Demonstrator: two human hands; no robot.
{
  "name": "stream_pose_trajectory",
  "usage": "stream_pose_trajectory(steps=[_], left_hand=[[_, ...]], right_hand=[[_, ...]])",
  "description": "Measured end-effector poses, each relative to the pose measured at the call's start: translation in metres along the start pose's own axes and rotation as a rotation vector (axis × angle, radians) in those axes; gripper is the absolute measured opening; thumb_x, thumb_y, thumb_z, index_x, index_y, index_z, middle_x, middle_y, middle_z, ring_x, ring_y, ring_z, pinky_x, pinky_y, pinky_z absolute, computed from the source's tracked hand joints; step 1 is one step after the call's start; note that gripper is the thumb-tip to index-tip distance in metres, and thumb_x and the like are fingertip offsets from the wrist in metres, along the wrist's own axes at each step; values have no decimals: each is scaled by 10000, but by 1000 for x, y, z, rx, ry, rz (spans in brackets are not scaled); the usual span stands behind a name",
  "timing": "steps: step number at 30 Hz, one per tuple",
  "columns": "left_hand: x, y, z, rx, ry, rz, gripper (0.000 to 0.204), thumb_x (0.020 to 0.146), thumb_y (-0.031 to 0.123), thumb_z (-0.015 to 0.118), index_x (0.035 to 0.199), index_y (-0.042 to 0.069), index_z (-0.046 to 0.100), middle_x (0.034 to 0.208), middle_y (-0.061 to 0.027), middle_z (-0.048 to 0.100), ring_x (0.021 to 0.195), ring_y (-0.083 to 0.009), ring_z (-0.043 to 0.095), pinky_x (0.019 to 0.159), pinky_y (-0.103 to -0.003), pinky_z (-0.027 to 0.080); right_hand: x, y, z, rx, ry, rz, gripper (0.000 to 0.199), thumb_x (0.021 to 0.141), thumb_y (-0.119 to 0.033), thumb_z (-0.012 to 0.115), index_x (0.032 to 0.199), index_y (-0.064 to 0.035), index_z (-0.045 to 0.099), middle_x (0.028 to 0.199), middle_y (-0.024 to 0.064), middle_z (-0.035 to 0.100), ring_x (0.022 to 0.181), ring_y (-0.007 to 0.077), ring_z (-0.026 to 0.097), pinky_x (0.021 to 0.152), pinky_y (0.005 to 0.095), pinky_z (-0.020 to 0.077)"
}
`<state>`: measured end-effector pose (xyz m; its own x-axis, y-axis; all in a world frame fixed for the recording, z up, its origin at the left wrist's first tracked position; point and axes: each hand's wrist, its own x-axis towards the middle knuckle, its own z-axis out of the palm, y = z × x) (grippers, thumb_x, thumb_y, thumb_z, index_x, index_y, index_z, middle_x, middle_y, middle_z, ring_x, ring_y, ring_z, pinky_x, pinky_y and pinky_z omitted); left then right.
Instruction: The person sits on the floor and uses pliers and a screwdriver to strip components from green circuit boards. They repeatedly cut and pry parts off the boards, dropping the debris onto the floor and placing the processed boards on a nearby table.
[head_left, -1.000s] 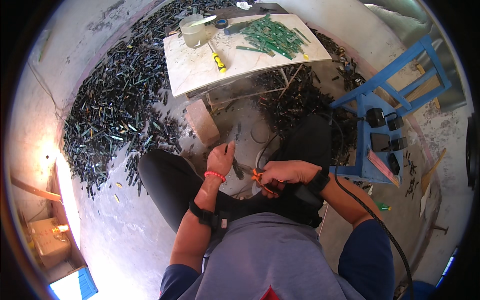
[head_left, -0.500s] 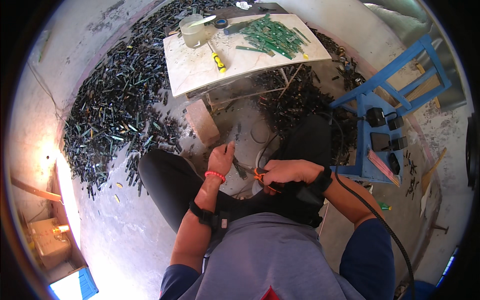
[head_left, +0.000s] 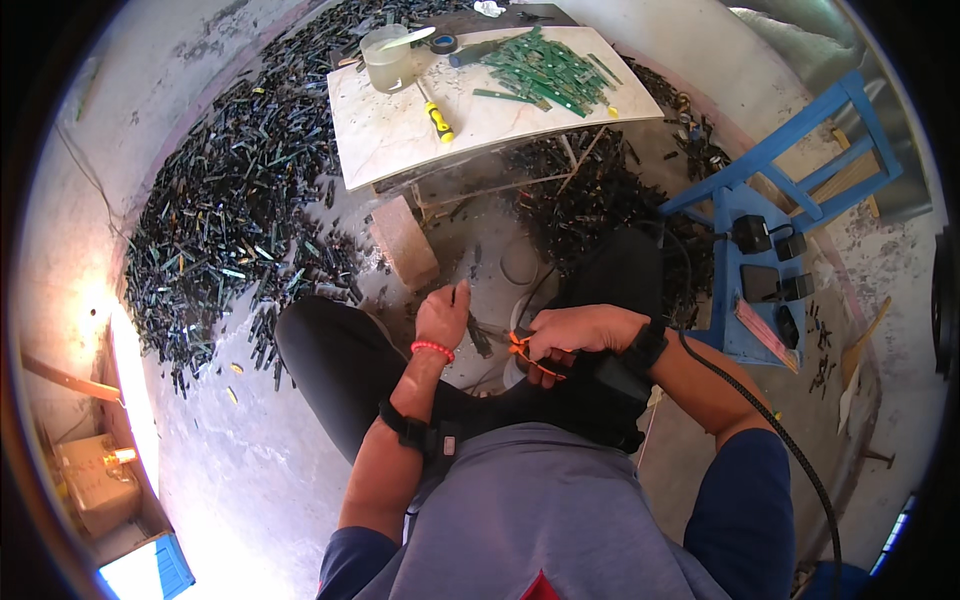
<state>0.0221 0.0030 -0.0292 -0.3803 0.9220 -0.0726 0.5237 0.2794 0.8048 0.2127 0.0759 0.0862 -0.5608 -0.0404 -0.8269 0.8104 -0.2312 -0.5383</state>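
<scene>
One pair of orange-handled pliers (head_left: 519,344) is held in the head view by the right hand (head_left: 582,335), clamped around the handles, with the tool's nose pointed toward a dark strip (head_left: 480,339) just beside the left hand (head_left: 441,317). The left hand is curled, but whether anything is gripped in it cannot be told. Beyond both, a yellow-and-black screwdriver (head_left: 438,121), a tub of cloudy liquid (head_left: 388,72) and heaped green circuit-board strips (head_left: 550,70) are carried by the white surface (head_left: 375,145).
</scene>
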Motion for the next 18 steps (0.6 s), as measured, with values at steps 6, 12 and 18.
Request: stream_pose_trajectory(steps=[6,12,18], left_hand=[[-2,5,-1,64,-26,-18,422,889,372,481,708,7,596,719,-244,584,721,-440,565,623,-491,441],[-3,8,-2,-11,-32,-10,428,895,363,482,689,4,592,676,-231,580,686,-429,567,609,-478,444],[0,1,1,-81,-25,-5,423,899,344,493,686,-10,583,659,-230,573,674,-423,567,592,-473,435]], right_hand=[[5,-5,8,-163,49,32,288,745,-203,501,828,31,645,778,97,666,673,152,617,592,246,443],[2,-2,-4,-87,-9,34,286,742,-211,506,829,19,650,765,82,666,675,139,617,568,247,433],[0,0,-8,-109,-31,13,272,745,-199,499,847,14,635,823,88,671,677,135,630,528,227,432]])
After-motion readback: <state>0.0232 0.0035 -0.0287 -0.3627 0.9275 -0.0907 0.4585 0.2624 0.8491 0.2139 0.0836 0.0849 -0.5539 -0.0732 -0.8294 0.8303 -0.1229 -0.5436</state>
